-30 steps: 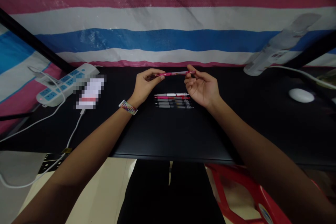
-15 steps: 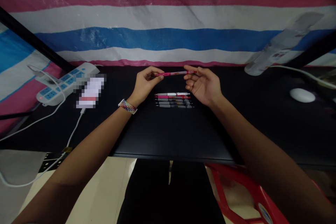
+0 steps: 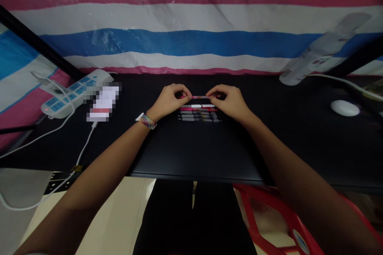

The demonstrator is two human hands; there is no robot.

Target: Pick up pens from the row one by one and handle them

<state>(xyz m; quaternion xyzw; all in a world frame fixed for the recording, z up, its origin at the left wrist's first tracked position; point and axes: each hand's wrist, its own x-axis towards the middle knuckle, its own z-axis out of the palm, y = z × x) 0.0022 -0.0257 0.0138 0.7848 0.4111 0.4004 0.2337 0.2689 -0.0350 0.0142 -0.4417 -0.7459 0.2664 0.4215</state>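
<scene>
A pink pen (image 3: pixel 199 97) lies crosswise between my hands, just beyond a row of pens on the black desk. My left hand (image 3: pixel 172 98) pinches its left end between thumb and fingers. At the other end, the thumb and fingers of my right hand (image 3: pixel 229 100) close on it. Nearest to it in the row is a white pen (image 3: pixel 198 106), followed by a pink and red pen (image 3: pixel 199 109). Several grey, clear-barrelled pens (image 3: pixel 197 119) lie parallel on the near side. Whether the held pen touches the desk I cannot tell.
On the left are a white power strip (image 3: pixel 60 105) and a phone (image 3: pixel 103 103) with its cable. A white mouse (image 3: pixel 345 108) and a tall clear cylinder (image 3: pixel 311 55) stand at the right. A red plastic stool (image 3: pixel 254 219) is below the desk edge (image 3: pixel 194 179).
Both hands have lowered the pink pen towards me, bringing it next to the row. My right hand's spread fingers have closed on the pen's right end.
</scene>
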